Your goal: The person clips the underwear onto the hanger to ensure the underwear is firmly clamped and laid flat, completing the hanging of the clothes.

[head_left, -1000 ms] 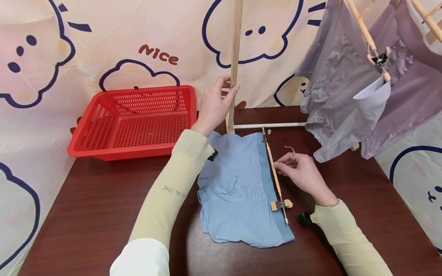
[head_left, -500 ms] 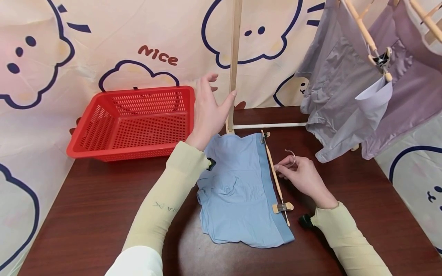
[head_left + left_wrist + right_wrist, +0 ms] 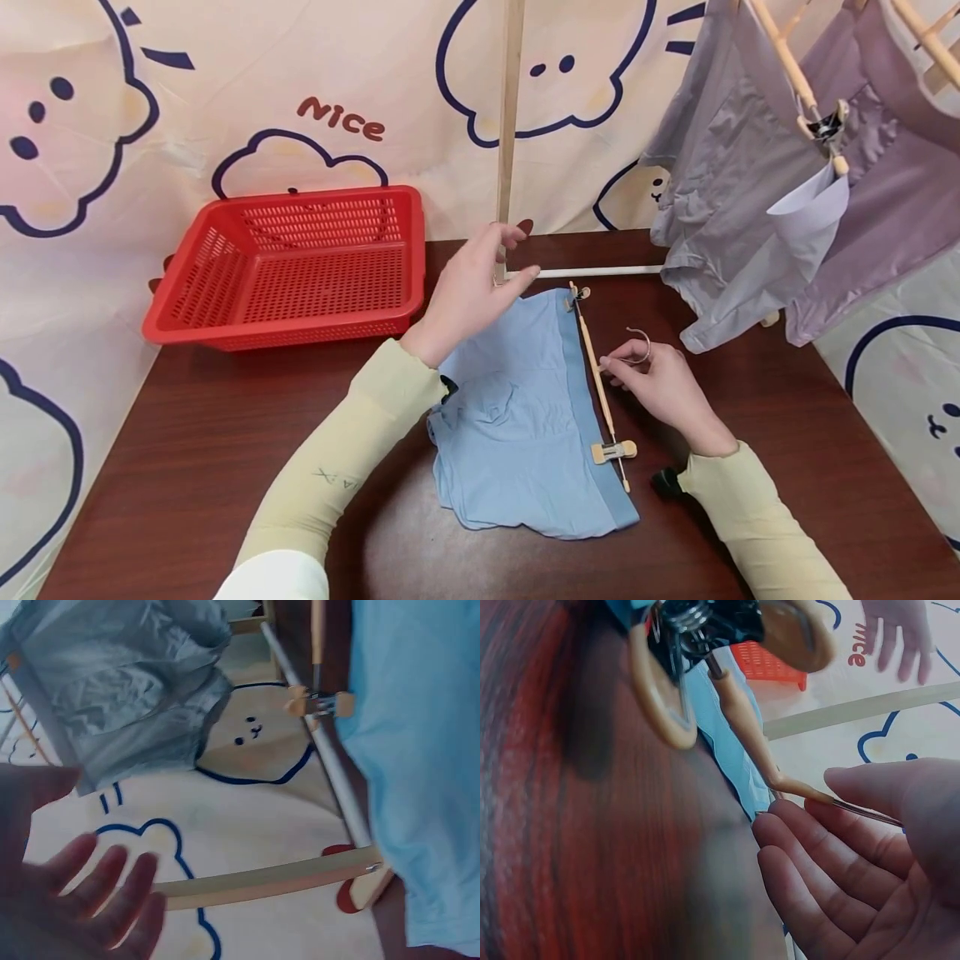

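Light blue shorts (image 3: 517, 433) lie flat on the dark wooden table, their darker waistband toward the right. Along that waistband runs a clip hanger (image 3: 597, 375), with a clip (image 3: 613, 451) at the near end and another clip (image 3: 576, 295) at the far end. My right hand (image 3: 663, 387) pinches the hanger at its neck, and the metal hook sticks up past the fingers. In the right wrist view the neck (image 3: 810, 790) passes between thumb and fingers. My left hand (image 3: 472, 292), fingers spread and holding nothing, hovers over the far left part of the shorts.
A red plastic basket (image 3: 300, 329) stands at the back left. Behind the shorts rises a wooden rack post (image 3: 510, 125), with a white rod (image 3: 600, 272) running right from its base. Grey shorts (image 3: 727, 208) and mauve shorts (image 3: 885, 192) hang on hangers at the right.
My left hand has come away from the wooden post, spread its fingers and dropped toward the shorts. My right hand keeps its pinch on the hanger, shifting only slightly.
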Available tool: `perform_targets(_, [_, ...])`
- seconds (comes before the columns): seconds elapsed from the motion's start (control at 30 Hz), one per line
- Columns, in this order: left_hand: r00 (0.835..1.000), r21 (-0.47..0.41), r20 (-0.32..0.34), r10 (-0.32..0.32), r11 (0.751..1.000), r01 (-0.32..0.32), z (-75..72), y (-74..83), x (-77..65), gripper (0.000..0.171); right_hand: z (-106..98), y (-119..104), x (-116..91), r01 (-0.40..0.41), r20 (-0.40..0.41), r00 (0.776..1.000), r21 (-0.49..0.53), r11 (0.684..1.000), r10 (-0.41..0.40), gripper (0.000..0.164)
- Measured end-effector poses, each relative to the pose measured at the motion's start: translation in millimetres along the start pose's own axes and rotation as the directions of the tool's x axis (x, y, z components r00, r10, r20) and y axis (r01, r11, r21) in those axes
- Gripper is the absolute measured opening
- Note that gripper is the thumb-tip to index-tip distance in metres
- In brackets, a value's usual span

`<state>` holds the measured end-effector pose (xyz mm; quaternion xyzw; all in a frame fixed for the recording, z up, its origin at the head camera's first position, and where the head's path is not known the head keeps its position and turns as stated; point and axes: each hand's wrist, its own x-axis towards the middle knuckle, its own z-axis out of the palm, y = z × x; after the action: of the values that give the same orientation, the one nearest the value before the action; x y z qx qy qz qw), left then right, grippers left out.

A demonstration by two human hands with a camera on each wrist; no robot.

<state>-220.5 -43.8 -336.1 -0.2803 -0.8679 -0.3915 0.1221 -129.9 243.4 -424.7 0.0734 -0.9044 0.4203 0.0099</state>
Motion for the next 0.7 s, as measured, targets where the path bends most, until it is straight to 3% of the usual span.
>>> perform_targets(0.1, [0.989,0.072,0.138,-0.053,0.996,0.043,5.9,-5.2,-6.6,0.052,0,1,0,-0.003,0.001,1.000,-0.003,1.000,0.003,0.011])
perform_targets(0.17, [0.967,0.124,0.239,-0.092,0.990,0.064,9.4,-9.8,-11.0,0.057,0,1,0,-0.003,0.001,1.000,-0.009,1.000,0.003,0.009])
perform_targets(0.37, [0.858,0.236,0.488,-0.164,0.970,0.051,18.4,-23.5,-22.9,0.076,0,3,1,0.004,-0.006,1.000,-0.032,0.999,-0.004,0.007])
perform_targets(0.43, [0.833,0.263,0.526,-0.173,0.964,0.035,20.5,-27.1,-25.9,0.082,0,3,0,0.009,-0.008,1.000,-0.037,0.999,-0.009,0.006])
perform_targets(0.57, [0.801,0.312,0.559,-0.215,0.949,0.037,24.1,-34.4,-31.1,0.090,0,5,0,0.012,-0.010,1.000,-0.042,0.999,-0.012,0.007])
perform_targets(0.7, [0.764,0.339,0.586,-0.272,0.938,0.074,26.0,-41.1,-35.7,0.094,-1,6,0,0.005,-0.003,1.000,-0.033,0.999,-0.005,0.007])
